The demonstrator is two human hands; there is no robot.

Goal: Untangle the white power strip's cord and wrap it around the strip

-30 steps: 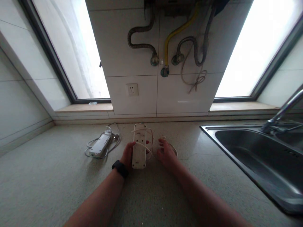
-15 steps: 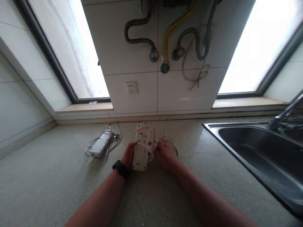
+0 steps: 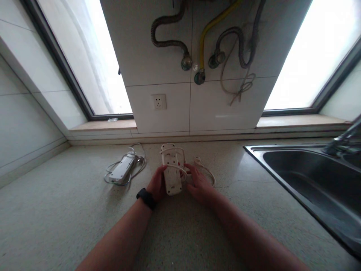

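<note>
held strip [image 3: 172, 181]: long axis running twd wall [image 3: 166, 122], far end veering L | L hand [image 3: 157, 185]: fingers clamping strip | R hand [image 3: 200, 185]: hovering nr cord [image 3: 177, 166], fingers can't tell

This is a kitchen: a steel sink [image 3: 310, 177] with a metal tap [image 3: 342, 138] is set into a speckled worktop [image 3: 70, 210], white tiles [image 3: 220, 101] line the wall, and a yellow hose [image 3: 202, 47] (much like a gas line) meets a valve [image 3: 199, 76] near ribbed pipes [image 3: 169, 43].
</note>
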